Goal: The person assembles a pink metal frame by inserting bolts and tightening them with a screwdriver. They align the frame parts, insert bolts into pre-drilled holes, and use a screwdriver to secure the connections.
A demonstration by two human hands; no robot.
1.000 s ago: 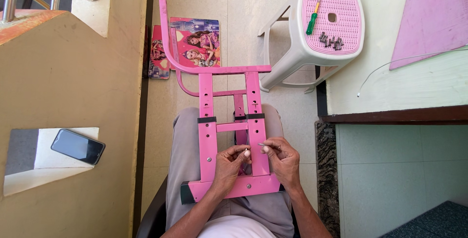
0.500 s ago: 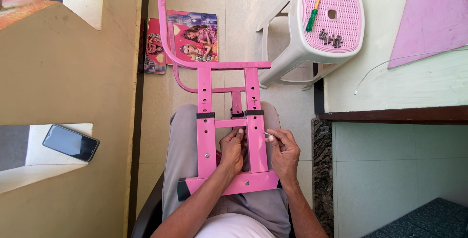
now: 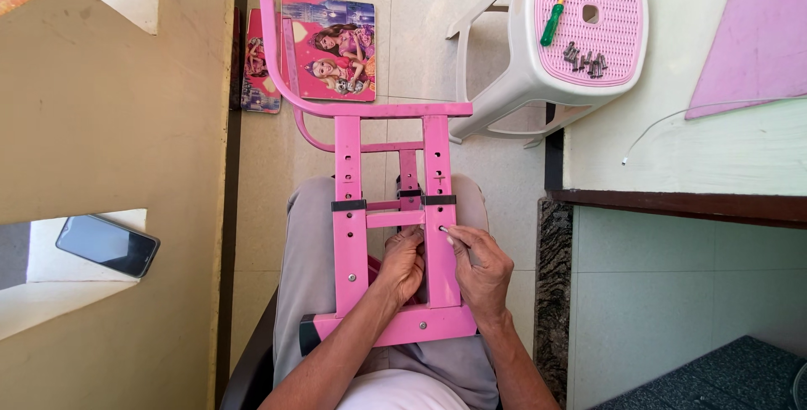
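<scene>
- My right hand [image 3: 481, 269] pinches a small screw [image 3: 445, 229] between thumb and fingertip, its tip at a hole in the right-hand bar of the pink metal frame [image 3: 395, 208].
- My left hand [image 3: 402, 265] sits just to the left of my right hand, fingers curled into the gap between the two upright bars and gripping the frame's inner bar; I cannot tell whether anything lies inside the fingers.
- The frame lies across my lap under both hands, its bottom crossbar just below my wrists, and its long curved tube runs away from my hands toward the floor ahead.
- Well beyond my right hand stands a white stool [image 3: 546, 49] with a pink seat, carrying a green-handled screwdriver [image 3: 555, 19] and a small heap of screws [image 3: 586, 61].
- Beyond my left hand a picture board [image 3: 332, 49] lies on the floor.
- Far to the left of my left hand a dark phone [image 3: 108, 245] rests on a ledge.
</scene>
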